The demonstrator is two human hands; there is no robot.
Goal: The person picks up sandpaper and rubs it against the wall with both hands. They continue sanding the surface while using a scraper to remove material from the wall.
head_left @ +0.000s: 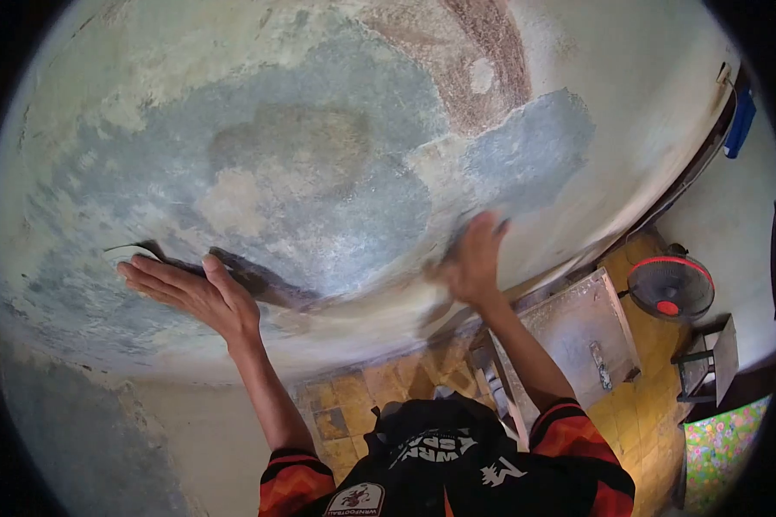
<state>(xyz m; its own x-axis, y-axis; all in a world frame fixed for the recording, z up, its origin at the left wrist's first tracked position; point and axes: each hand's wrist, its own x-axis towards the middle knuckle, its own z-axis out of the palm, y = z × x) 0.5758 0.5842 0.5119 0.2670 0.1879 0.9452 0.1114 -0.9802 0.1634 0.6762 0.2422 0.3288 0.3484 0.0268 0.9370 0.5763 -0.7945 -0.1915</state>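
Note:
My left hand (pixel 190 293) lies with its fingers stretched flat against a patchy painted wall (pixel 336 181). Under those fingertips is a thin, pale piece with a rounded edge (pixel 128 252), pressed to the wall; its kind does not show clearly. The left thumb stands apart from the fingers. My right hand (pixel 474 263) is blurred by motion near the lower right of the wall, its thumb and fingers apart, and nothing shows in it. Worn grey-blue areas, bare pale plaster and a reddish-brown streak (pixel 491 60) cover the wall around both hands.
Below the wall runs a yellow tiled floor (pixel 388 379). A worn wooden table (pixel 569 327) stands to the right, with a black and red fan (pixel 671 289) beyond it. Further right are a small chair (pixel 711 362), a flowered cloth (pixel 724 448) and a blue object (pixel 740 125).

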